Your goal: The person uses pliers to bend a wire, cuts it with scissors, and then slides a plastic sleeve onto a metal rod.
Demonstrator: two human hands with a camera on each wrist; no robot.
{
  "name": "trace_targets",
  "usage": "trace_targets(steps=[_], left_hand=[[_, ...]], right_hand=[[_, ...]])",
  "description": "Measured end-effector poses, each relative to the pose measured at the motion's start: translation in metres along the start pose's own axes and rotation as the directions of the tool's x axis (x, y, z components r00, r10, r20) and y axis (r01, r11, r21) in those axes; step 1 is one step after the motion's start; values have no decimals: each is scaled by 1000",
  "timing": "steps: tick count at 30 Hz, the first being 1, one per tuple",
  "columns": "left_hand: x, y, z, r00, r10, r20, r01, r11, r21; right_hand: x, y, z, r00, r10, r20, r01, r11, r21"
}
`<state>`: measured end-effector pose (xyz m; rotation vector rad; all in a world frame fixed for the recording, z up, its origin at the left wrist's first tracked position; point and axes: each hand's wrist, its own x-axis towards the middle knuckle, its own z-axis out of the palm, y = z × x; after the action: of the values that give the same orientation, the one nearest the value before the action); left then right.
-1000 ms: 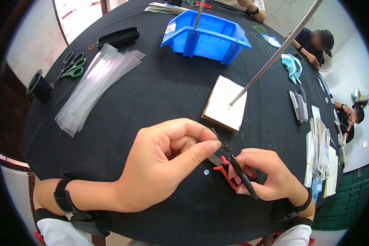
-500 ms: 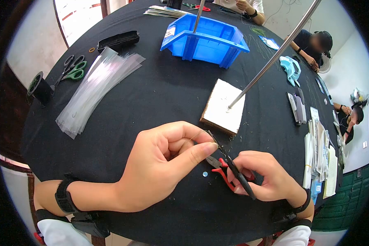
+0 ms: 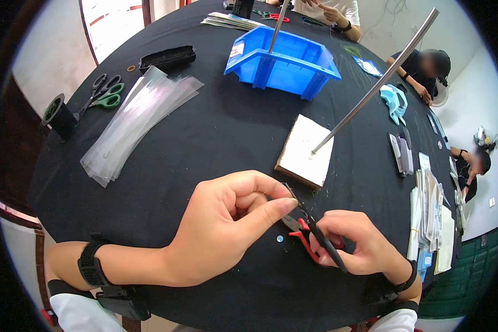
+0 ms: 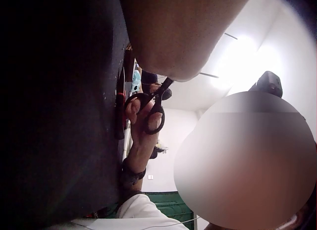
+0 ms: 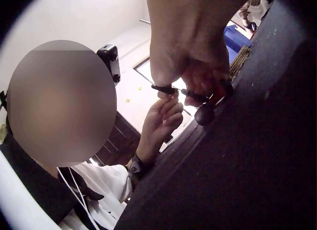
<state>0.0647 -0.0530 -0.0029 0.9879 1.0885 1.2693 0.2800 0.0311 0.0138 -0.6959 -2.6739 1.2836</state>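
Left hand [image 3: 227, 232] is hovering just above the black tabletop [image 3: 221, 133]; its grip is pinching a thin strand [image 3: 272, 190] between thumb tip and forefinger, the other fingers curling into the palm. What the strand is made of cannot be told.

Right hand [image 3: 359, 249] is sitting just beside the left, near the tabletop's front edge. Its grip is closing round the black scissors [image 3: 322, 239], with fingers passing through the loops in the left wrist view [image 4: 151, 108]. The blades are pointing up toward the left thumb tip, meeting the strand there.

Red-handled pliers [image 3: 300, 228] are lying on the tabletop under the scissors. A small pale disc [image 3: 280, 239] is lying just beside them.

A white block [image 3: 307, 152] is standing behind the hands, carrying a slanting metal rod [image 3: 376, 83].
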Motion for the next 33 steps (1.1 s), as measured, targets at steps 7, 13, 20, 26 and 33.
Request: trace_targets(steps=[7, 13, 20, 26, 33], left_hand=[[0, 2, 0, 1000, 25, 3, -25, 1000, 13], [0, 1, 1, 994, 108, -1, -107, 983, 146], [0, -1, 0, 981, 185, 49, -192, 957, 219], [-2, 6, 1, 941, 286, 179, -328, 899, 290], [9, 0, -3, 654, 659, 373, -746, 476, 466]], right_hand=[[-2, -1, 4, 992, 102, -81, -83, 974, 213], [-3, 4, -3, 945, 135, -299, -166, 983, -83], [-3, 2, -1, 866, -182, -465, -126, 822, -556], [-1, 3, 2, 843, -242, -481, -38, 865, -500], [3, 5, 7, 845, -232, -482, -1, 901, -434]])
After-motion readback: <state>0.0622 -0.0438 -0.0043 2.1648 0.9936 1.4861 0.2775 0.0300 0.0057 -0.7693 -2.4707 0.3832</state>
